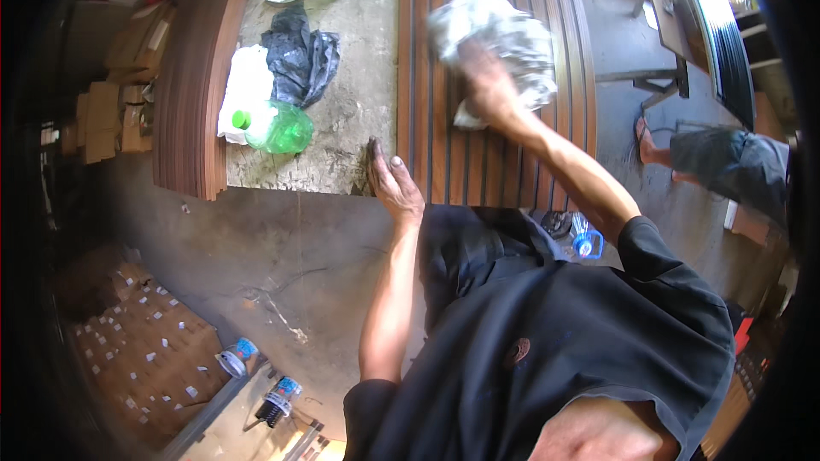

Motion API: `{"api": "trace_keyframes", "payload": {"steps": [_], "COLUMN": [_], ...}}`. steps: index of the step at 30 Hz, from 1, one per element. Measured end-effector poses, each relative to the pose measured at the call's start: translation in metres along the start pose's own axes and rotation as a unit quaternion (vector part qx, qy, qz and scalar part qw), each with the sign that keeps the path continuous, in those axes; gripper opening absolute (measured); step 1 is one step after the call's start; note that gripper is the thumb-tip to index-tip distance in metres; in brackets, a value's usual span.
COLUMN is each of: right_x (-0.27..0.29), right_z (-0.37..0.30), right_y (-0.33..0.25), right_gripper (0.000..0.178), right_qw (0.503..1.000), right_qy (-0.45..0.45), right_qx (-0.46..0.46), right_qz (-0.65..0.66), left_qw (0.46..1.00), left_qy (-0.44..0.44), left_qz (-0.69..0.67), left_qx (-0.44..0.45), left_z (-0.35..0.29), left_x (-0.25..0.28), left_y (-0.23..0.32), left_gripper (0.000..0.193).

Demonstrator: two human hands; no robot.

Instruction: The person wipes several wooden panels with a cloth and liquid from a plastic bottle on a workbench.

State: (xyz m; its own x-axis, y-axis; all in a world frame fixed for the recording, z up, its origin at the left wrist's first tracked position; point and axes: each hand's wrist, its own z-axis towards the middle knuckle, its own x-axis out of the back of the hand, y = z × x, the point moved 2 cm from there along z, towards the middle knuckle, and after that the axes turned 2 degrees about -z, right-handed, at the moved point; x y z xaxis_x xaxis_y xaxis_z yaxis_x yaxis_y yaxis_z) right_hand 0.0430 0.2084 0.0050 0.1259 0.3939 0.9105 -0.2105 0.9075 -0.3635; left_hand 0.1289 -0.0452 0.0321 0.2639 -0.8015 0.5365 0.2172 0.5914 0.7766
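Slatted brown panel (461, 162): wood-toned, with dark grooves running away from the wearer; landmark for this entry.
Crumpled white-and-grey patterned cloth (525, 47): on the panel's face, beyond its near edge; directly under the right hand.
Right hand (491, 90): on the cloth, blurred; cannot tell whether the fingers are closed on it.
Left hand (399, 189): beside the panel's near left corner, fingers extended, grasping nothing; well apart from the cloth.
Dark short-sleeved shirt (589, 316): nearer the wearer than the panel; small round reddish emblem (521, 350), detail too small to read.
Two blue-and-white printed containers (237, 357): low, well left of the panel; print not legible.
Stained grey worktop (363, 60): exposed left of the panel.
Translucent green bottle with green cap (289, 128): left of the panel, near a crumpled black sheet (299, 55).
Stacked dark brown boards (192, 77): farther left of the panel, past the bottle.
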Motion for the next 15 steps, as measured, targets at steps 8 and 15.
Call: {"api": "trace_keyframes", "payload": {"steps": [8,15], "right_x": [0.053,0.066], "right_z": [-0.161,-0.107], "right_y": [-0.052,0.056], "right_gripper": [0.064,0.061], "right_qw": [0.967,0.991], "right_qy": [-0.101,0.12], "right_qx": [0.156,-0.054], "right_qz": [0.173,-0.007], "left_qw": [0.992,0.965], "left_qy": [-0.037,-0.119], "left_qz": [0.108,0.188], "left_qx": [-0.061,-0.142], "left_z": [0.003,0.009], "left_x": [0.011,-0.003], "left_y": [-0.008,-0.002], "left_gripper": [0.05,0.048]}}
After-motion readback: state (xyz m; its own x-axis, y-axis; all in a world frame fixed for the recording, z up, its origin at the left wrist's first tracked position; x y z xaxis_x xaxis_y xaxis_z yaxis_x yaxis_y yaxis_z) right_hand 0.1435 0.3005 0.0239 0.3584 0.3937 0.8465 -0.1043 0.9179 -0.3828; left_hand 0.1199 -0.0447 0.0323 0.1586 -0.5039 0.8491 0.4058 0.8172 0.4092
